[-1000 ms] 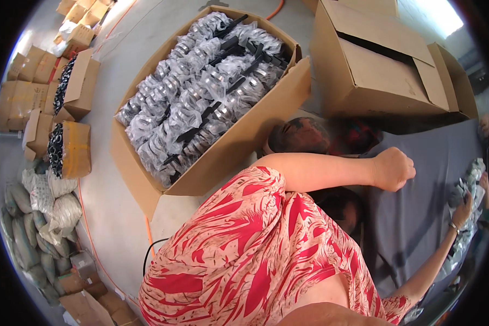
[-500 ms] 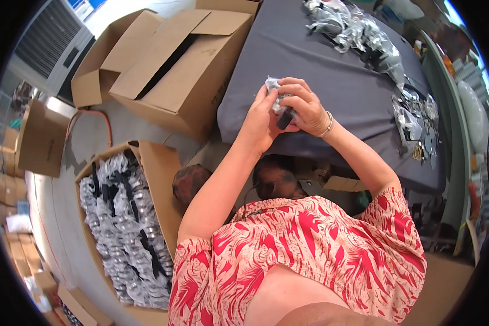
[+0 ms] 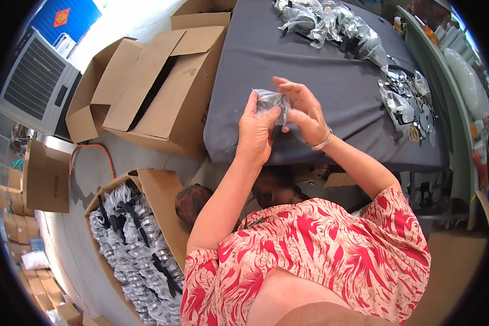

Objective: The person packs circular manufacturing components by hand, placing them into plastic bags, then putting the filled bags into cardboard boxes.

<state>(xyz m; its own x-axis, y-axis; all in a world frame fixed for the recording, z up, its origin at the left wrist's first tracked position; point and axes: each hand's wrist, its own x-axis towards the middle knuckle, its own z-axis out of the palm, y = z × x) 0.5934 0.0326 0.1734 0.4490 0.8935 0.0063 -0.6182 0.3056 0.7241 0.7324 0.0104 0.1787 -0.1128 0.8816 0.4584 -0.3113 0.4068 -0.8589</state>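
In my left hand, closed with the thumb across the front, is a small item wrapped in clear plastic. The film hides what is inside, though something dark shows through. My right hand is beside the wrapped item with its fingers apart and slightly blurred. Its fingertips are close to the film's right edge; I cannot tell whether they touch it. Both hands are above the near left part of a table with a dark grey cloth.
Several plastic-wrapped pieces lie at the table's far side. Loose metal parts and yellow bands are at the right. An open carton of wrapped pieces is at lower left, a large carton beside the table, an air cooler farther left.
My right hand has loosened from the item and its fingers have spread. The wrapped item now rests in my left hand, and its black end no longer shows. The view has shifted slightly.
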